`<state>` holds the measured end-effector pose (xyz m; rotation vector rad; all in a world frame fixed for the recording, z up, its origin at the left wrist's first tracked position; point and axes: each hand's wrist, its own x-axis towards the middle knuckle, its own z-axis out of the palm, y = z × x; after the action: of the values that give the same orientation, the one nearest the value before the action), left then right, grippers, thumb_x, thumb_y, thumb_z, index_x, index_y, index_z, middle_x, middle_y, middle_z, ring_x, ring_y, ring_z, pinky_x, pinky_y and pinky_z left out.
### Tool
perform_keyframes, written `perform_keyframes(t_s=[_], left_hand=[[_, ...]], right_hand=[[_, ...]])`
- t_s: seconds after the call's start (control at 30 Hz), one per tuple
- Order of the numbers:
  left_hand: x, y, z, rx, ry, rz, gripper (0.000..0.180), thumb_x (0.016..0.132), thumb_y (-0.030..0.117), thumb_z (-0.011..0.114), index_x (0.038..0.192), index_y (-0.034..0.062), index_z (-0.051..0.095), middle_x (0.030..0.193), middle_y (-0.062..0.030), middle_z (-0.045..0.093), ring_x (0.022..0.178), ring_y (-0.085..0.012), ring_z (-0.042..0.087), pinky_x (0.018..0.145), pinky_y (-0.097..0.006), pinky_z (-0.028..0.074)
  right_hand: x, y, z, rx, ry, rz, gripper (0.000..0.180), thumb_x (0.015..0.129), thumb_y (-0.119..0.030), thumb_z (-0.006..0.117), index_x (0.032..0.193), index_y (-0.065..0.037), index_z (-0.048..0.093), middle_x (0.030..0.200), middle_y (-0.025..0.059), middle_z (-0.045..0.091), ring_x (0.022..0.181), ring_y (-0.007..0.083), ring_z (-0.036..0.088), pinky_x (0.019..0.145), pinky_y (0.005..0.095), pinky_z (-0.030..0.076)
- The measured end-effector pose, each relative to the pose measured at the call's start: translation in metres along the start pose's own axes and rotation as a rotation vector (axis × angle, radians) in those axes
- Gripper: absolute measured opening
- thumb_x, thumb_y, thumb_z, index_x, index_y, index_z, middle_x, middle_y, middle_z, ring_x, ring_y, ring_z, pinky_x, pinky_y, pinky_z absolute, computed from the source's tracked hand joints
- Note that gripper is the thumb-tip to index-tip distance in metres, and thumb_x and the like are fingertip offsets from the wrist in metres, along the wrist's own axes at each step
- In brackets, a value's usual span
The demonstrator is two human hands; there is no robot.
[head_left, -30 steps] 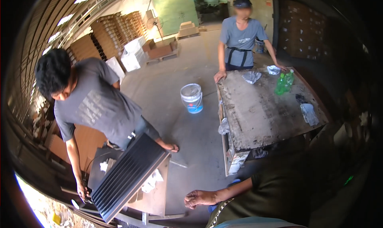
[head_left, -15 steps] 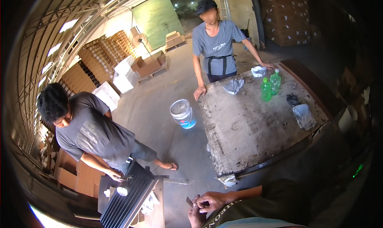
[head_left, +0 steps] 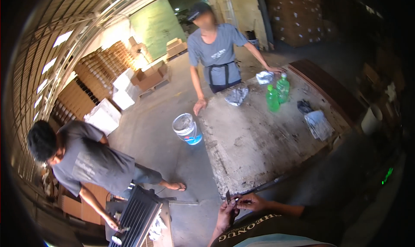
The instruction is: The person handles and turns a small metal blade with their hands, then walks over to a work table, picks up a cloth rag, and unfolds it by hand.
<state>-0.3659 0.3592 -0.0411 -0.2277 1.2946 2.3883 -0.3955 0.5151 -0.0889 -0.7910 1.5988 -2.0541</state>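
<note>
Close to my body, just below the near edge of a worn, stained worktable (head_left: 242, 147), my two hands meet. My left hand (head_left: 226, 214) is closed around a small dark flat strip (head_left: 228, 196), whose end sticks up above the fingers. Against it, the fingers of my right hand (head_left: 253, 202) are pinched together. A tiny pale spot shows between the hands, too small to name, and what the right fingers grip is hidden.
Two green bottles (head_left: 272, 101), crumpled cloths (head_left: 319, 125) and a dark rag (head_left: 304, 106) lie or stand on the table. Across it leans a person (head_left: 218, 52). A bucket (head_left: 189, 132) stands left of it. Another person (head_left: 99, 154) bends over a dark slatted panel (head_left: 139, 212).
My hands have come up and right, nearer the table's edge, and the strip now points more upright. The left person's hand has moved down along the panel. The whole view has shifted.
</note>
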Motion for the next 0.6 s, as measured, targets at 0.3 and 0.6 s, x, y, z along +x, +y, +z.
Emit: perform_keyframes(t_s=[0.3, 0.6], left_hand=[[-0.016, -0.023, -0.035, -0.073, -0.048, 0.135, 0.056, 0.091, 0.043, 0.038, 0.124, -0.0020, 0.041, 0.094, -0.0101, 0.057, 0.067, -0.0106, 0.050, 0.059, -0.019, 0.038], [-0.077, -0.051, -0.051, 0.775, 0.085, 0.095, 0.065, 0.093, 0.048, 0.026, 0.125, -0.0057, 0.042, 0.122, -0.0187, 0.046, 0.098, -0.0250, 0.051, 0.077, -0.031, 0.043]], right_hand=[[-0.010, -0.019, 0.029, -0.441, 0.263, 0.049, 0.031, 0.081, -0.023, 0.062, 0.108, -0.010, 0.054, 0.078, 0.0073, 0.060, 0.071, 0.0159, 0.058, 0.063, 0.0291, 0.043], [-0.041, -0.013, 0.098, -0.625, 0.064, 0.428, 0.027, 0.078, -0.030, 0.058, 0.095, -0.009, 0.061, 0.082, 0.0140, 0.062, 0.076, 0.0308, 0.060, 0.065, 0.0403, 0.046]])
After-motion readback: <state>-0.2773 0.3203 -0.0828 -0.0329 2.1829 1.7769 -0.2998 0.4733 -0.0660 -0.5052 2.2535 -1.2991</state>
